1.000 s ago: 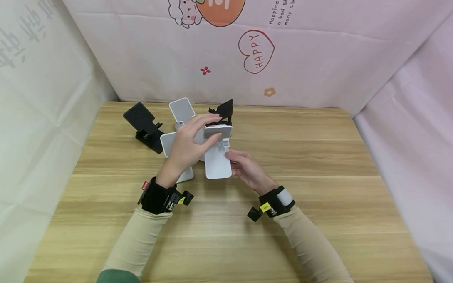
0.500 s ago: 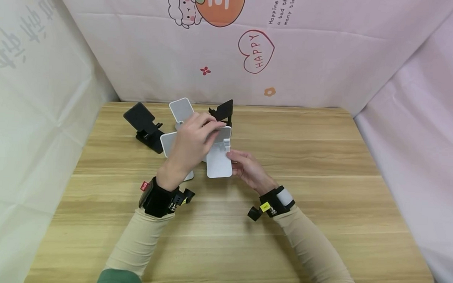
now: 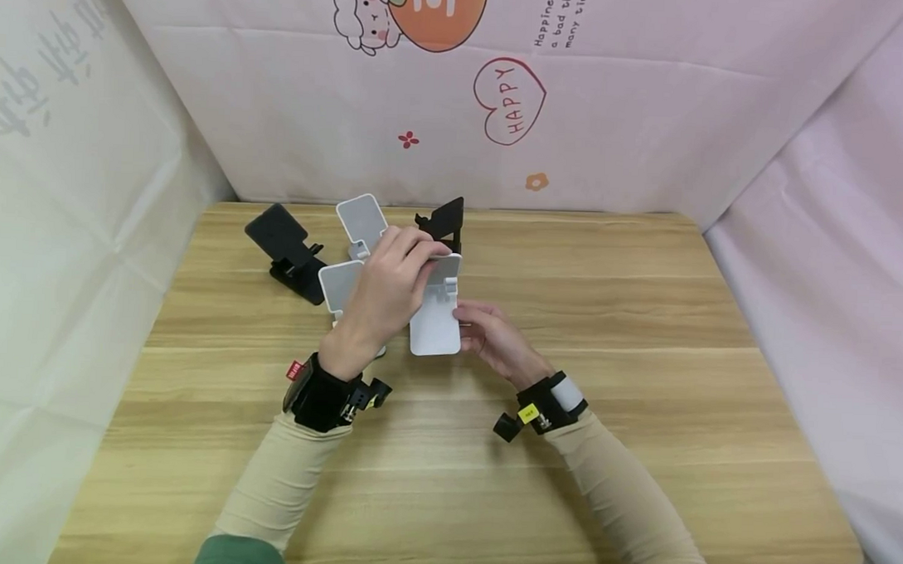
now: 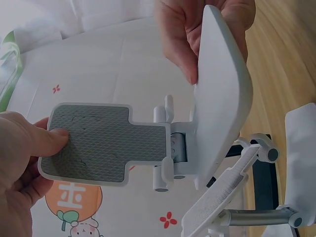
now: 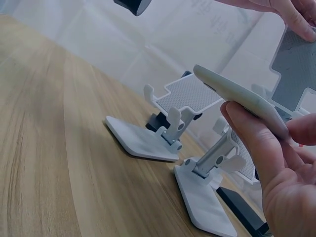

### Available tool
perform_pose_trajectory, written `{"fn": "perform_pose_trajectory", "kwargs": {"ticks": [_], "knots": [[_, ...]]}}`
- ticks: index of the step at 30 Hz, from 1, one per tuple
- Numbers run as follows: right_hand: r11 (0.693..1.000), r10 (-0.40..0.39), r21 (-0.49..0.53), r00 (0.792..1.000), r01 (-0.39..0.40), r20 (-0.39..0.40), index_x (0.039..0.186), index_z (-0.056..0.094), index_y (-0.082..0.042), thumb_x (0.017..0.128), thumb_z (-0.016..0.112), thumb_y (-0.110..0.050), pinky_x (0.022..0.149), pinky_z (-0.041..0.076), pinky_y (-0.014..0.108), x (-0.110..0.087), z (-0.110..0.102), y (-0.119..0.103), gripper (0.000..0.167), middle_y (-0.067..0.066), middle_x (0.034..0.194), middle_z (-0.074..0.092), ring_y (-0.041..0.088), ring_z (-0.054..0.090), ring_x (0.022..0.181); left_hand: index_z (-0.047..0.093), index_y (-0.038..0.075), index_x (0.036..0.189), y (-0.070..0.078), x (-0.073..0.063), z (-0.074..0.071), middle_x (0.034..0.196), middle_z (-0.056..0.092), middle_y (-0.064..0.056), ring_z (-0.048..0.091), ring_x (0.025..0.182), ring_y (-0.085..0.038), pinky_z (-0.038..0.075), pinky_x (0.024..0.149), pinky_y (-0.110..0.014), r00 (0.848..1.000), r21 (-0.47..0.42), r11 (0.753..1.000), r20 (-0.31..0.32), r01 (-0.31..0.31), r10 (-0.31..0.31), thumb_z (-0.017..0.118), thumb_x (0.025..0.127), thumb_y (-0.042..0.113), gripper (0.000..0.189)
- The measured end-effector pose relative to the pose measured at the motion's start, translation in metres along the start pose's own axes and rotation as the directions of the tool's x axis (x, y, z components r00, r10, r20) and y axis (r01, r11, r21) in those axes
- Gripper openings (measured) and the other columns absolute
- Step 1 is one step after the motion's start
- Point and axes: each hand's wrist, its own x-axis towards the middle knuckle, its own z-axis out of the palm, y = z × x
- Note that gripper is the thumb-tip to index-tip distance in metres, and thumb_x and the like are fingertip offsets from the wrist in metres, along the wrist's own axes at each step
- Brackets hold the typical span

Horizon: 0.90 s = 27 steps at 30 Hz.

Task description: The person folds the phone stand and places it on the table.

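Note:
A white phone stand is held above the table between both hands. My left hand pinches the end of its upper plate, thumb on the grey textured pad in the left wrist view. My right hand grips the stand's flat base by the edge, thumb on one face and fingers on the other. Plate and base stand at an angle to each other around the hinge. In the head view, the left hand covers part of the plate.
Two more white phone stands stand behind and left of the left hand. A black phone stand is at the far left, another black one behind the held stand. White cloth hangs beyond the wooden table.
The left hand's spread fingers have closed on the upper plate, and the hand has shifted slightly right. The plate has tilted, its top edge no longer folded forward as before. The right hand stays nearly still.

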Motion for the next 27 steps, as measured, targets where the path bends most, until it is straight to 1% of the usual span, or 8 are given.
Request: {"fn": "perform_pose_trajectory", "kwargs": {"ticks": [7,13,18,22,27], "knots": [[1.0,-0.003,-0.004,1.0,0.003,-0.008,0.143,0.041,0.02,0.106,0.043,-0.006,0.063,0.058,0.017,0.001,0.0,0.001,0.045,0.006,0.104,0.074,0.014,0.074,0.084,0.071,-0.002,0.107,0.001,0.0,0.002,0.105,0.065,-0.015,0.056,0.098,-0.032,0.052,0.086,-0.039,1.0,0.02,1.0,-0.009,-0.016,0.016,0.067,0.095,-0.005,0.013],[1.0,0.0,-0.001,1.0,0.0,-0.013,0.145,0.04,0.019,0.108,0.043,-0.005,0.061,0.058,0.017,0.0,0.001,0.001,0.045,0.007,0.104,0.074,0.014,0.075,0.082,0.071,-0.001,0.107,0.003,-0.001,0.004,0.104,0.064,-0.014,0.055,0.096,-0.031,0.052,0.084,-0.038,0.999,0.05,0.998,-0.013,-0.032,0.032,0.066,0.096,-0.005,0.013],[1.0,0.003,-0.007,1.0,-0.003,-0.03,0.145,0.039,0.02,0.108,0.043,-0.006,0.059,0.056,0.014,0.001,0.002,0.0,0.046,0.007,0.102,0.074,0.012,0.074,0.079,0.071,-0.001,0.106,0.004,-0.004,0.008,0.103,0.065,-0.014,0.056,0.094,-0.03,0.053,0.083,-0.037,0.999,0.043,0.998,-0.018,-0.046,0.047,0.066,0.096,-0.005,0.012],[1.0,0.016,0.002,0.999,-0.016,-0.049,0.146,0.039,0.019,0.108,0.043,-0.007,0.059,0.056,0.014,0.001,0.001,-0.001,0.046,0.007,0.103,0.072,0.012,0.073,0.079,0.072,-0.001,0.106,0.005,-0.008,0.012,0.103,0.066,-0.014,0.057,0.094,-0.03,0.053,0.084,-0.037,0.996,0.059,0.995,-0.026,-0.08,0.082,0.066,0.096,-0.005,0.012],[1.0,0.01,0.006,0.998,-0.009,-0.054,0.147,0.038,0.018,0.109,0.041,-0.007,0.063,0.058,0.016,0.002,-0.001,-0.004,0.046,0.008,0.108,0.07,0.013,0.073,0.085,0.073,-0.001,0.105,0.005,-0.011,0.018,0.102,0.067,-0.013,0.057,0.091,-0.03,0.052,0.083,-0.036,0.99,0.077,0.988,-0.045,-0.131,0.135,0.065,0.097,-0.004,0.011]]}}
